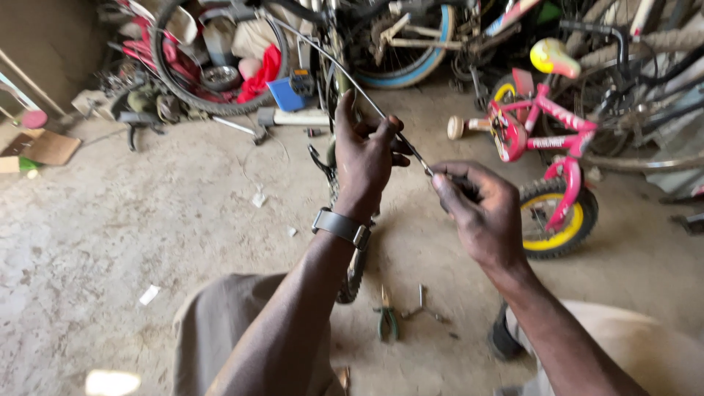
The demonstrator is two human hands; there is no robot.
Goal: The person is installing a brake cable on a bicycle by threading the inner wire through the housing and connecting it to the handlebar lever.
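Note:
My left hand [364,156] grips a thin grey bicycle cable [345,73] that runs up and back toward the bikes at the top. My right hand [480,209] pinches the cable's near end between thumb and fingers, just right of the left hand. A watch with a dark strap [342,226] sits on my left wrist. Under my hands a dark bicycle wheel and frame part [352,275] stand on the concrete floor, mostly hidden by my left arm.
A small pink child's bike [543,147] with a yellow-rimmed wheel stands at right. Green-handled pliers [387,320] and a small metal tool [425,308] lie on the floor between my knees. Several bicycles, wheels and a blue box [286,94] crowd the back.

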